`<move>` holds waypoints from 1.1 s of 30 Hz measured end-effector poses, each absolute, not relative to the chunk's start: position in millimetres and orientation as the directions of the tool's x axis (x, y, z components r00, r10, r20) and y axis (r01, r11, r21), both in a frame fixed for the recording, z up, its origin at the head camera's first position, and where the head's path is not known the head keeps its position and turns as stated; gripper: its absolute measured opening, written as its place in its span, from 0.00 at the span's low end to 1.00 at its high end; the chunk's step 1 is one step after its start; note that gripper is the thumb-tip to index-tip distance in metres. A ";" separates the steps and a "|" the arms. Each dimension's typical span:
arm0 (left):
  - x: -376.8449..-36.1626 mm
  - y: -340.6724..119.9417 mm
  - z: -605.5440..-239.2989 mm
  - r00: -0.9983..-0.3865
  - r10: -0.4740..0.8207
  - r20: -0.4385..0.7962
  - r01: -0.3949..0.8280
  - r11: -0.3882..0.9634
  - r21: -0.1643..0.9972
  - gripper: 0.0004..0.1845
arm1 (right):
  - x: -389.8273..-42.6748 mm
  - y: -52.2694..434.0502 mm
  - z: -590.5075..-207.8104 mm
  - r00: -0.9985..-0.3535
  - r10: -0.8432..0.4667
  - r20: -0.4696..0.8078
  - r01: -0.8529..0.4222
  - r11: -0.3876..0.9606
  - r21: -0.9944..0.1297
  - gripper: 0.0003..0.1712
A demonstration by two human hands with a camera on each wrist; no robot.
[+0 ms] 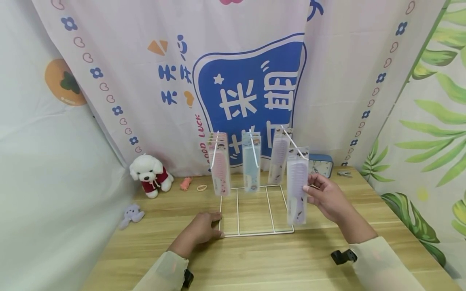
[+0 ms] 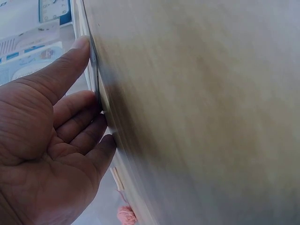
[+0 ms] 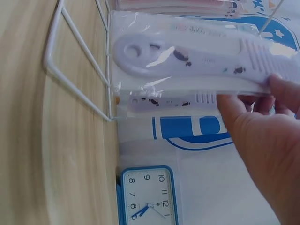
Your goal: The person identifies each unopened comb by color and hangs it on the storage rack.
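Item: white wire display rack [image 1: 267,210], its grid base flat on the pale wooden bench [image 1: 276,262], between the two hands.

Left hand [image 1: 204,230]: lay on the bench at the near left corner of the rack base, fingers straight and relaxed, fingertips [image 2: 82,44] touching the white wire; it gripped nothing.

Right hand [image 1: 325,196]: raised above the bench to the right of the rack, fingers [image 3: 234,105] pinching the right edge of a lilac plastic comb in a clear printed packet [image 1: 297,186]. The packet hung upright at the front of the rack's rightmost wire hook, just left of that hand; the wrist view showed a second like packet [image 3: 178,99] close behind it.

Further along the same hook, beyond the right hand: one more lilac comb packet [image 1: 278,159]. On the middle hook: pale blue comb packets [image 1: 251,163]. On the left hook, above and beyond the left hand: pink comb packets [image 1: 219,163].

Beyond the right hand, at the back of the bench: blue-rimmed alarm clock [image 1: 321,165] and a small metal clip [image 1: 344,174].

Beyond and left of the left hand: white plush dog in a red jacket [image 1: 150,174], small pink object [image 1: 186,183], pale ring [image 1: 202,187], lilac soft toy [image 1: 132,214].

Backdrop: printed cloth with a blue panel [image 1: 251,93].
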State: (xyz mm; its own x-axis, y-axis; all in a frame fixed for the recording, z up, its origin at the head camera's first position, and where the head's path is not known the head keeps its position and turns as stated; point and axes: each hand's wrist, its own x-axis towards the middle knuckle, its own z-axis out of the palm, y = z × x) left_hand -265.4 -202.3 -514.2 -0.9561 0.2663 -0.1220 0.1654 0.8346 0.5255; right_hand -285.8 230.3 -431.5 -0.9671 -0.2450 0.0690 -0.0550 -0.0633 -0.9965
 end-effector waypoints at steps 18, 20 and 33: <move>-260.8 -202.0 -509.9 -0.957 0.267 -0.114 0.167 0.827 0.537 0.37 | -364.4 206.5 -430.9 -0.985 -0.168 0.032 -0.021 -0.063 -0.998 0.13; -261.0 -201.1 -510.9 -0.956 0.270 -0.113 0.169 0.824 0.540 0.37 | -367.0 206.3 -432.7 -0.986 -0.164 0.033 -0.022 -0.068 -0.997 0.13; -261.6 -202.6 -511.4 -0.960 0.256 -0.116 0.157 0.830 0.535 0.38 | -386.4 205.9 -439.2 -0.989 -0.140 0.052 -0.057 0.032 -0.998 0.12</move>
